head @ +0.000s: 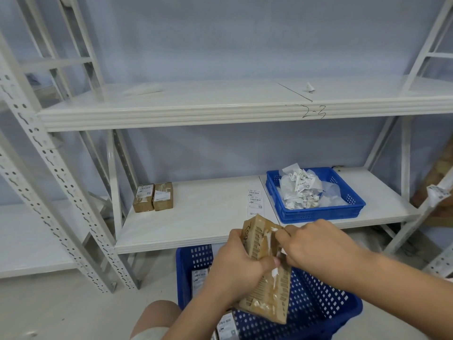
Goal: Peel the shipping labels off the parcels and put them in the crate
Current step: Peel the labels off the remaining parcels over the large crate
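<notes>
While the left grip [235,262] curls around a seemingly light, stiff parcel [267,288] above the crate [318,307], the right grip [316,244] pinches its thin label [269,238], likely tearing unless peeled from the lifted edge.

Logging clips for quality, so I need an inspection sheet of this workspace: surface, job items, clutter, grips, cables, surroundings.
surface: white lower shelf, carrying crate and parcels.
job's things: brown parcel, label mostly torn off; two parcels at the shelf's left; small crate holding peeled labels; floor crate with labelled parcels.
clutter: label strip lying beside the small crate; paper scrap on upper shelf.
grips: left hand holds brown parcel; right hand pinches its label remnant.
cables: nothing seen.
surroundings: white metal racking, grey wall.
</notes>
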